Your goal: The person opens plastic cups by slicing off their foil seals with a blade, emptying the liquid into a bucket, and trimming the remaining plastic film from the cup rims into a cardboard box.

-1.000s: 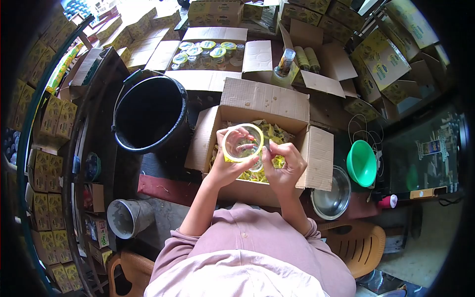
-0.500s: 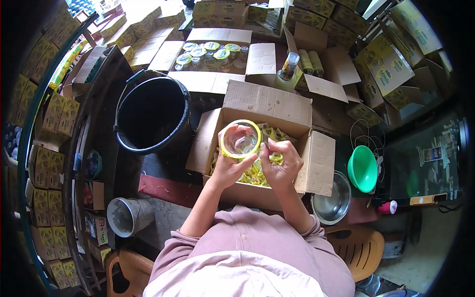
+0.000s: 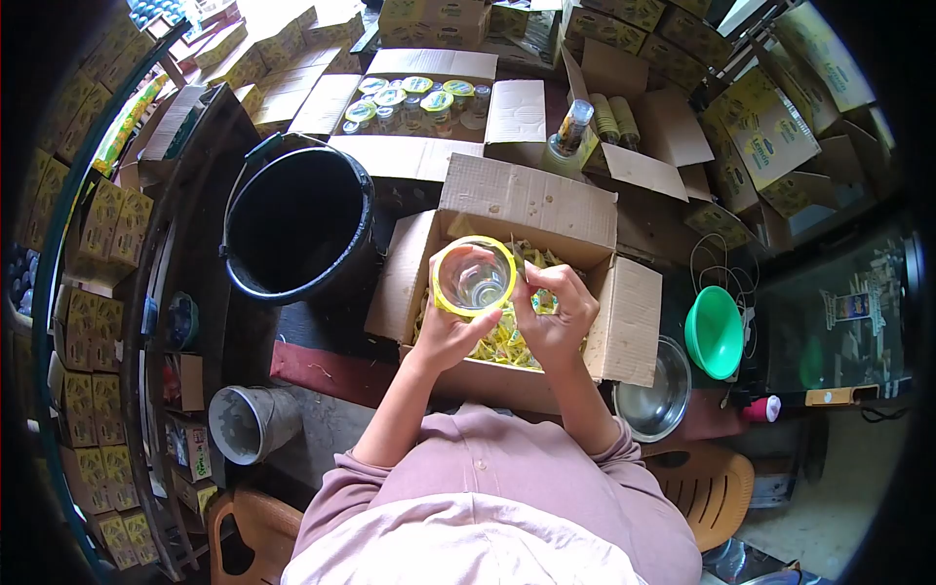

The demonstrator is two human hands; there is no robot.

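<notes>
My left hand (image 3: pixel 450 336) is wrapped round a clear cup (image 3: pixel 475 277) with a yellow rim, its open mouth tilted up toward me. At the cup's right side, my right hand (image 3: pixel 559 310) is closed in a pinch near the rim. A thin dark edge shows by those fingertips, too small to name. Both hands are above an open cardboard box (image 3: pixel 531 200), which holds many small yellow-and-green packets (image 3: pixel 507 343).
A black bucket (image 3: pixel 369 219) stands left of the box, a grey bucket (image 3: pixel 226 429) lower down. Behind is a carton (image 3: pixel 409 148) of yellow-lidded cups. To the right are a green bowl (image 3: pixel 715 333), a metal bowl (image 3: pixel 648 405) and stacked cartons (image 3: pixel 765 136).
The cup has turned slightly in my left hand, so more of its base shows inside. My right hand's fingertips have risen a little along the rim.
</notes>
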